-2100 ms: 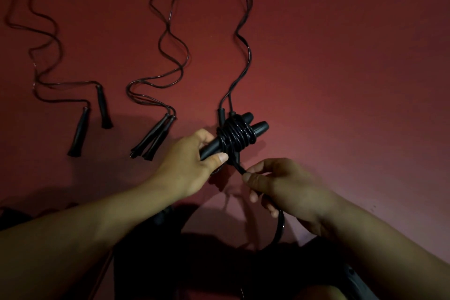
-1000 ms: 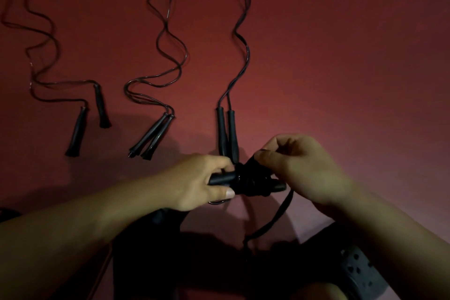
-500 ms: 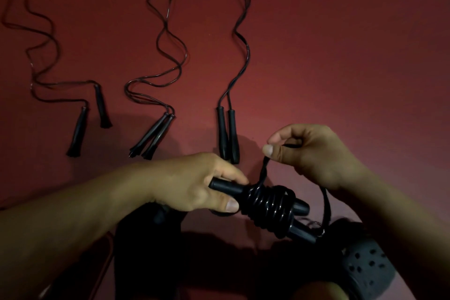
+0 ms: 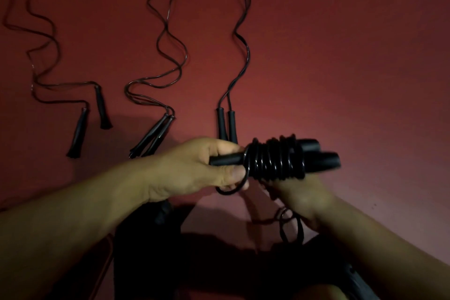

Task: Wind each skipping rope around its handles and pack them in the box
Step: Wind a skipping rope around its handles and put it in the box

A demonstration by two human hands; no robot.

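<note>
Our left hand (image 4: 194, 168) grips the thin ends of the rope handles (image 4: 314, 157), held level above the red surface (image 4: 341, 68), coils (image 4: 275, 161) wound round the middle. Right hand (image 4: 299, 198) sits under the coils w/ fingers hidden, can't tell its grip. Three loose ropes (image 4: 168, 51) lie beyond.

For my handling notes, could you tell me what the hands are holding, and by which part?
The left hand grips the wound skipping rope by its handles' bare narrow end. The right hand sits under the coils; its grip cannot be told.
</note>
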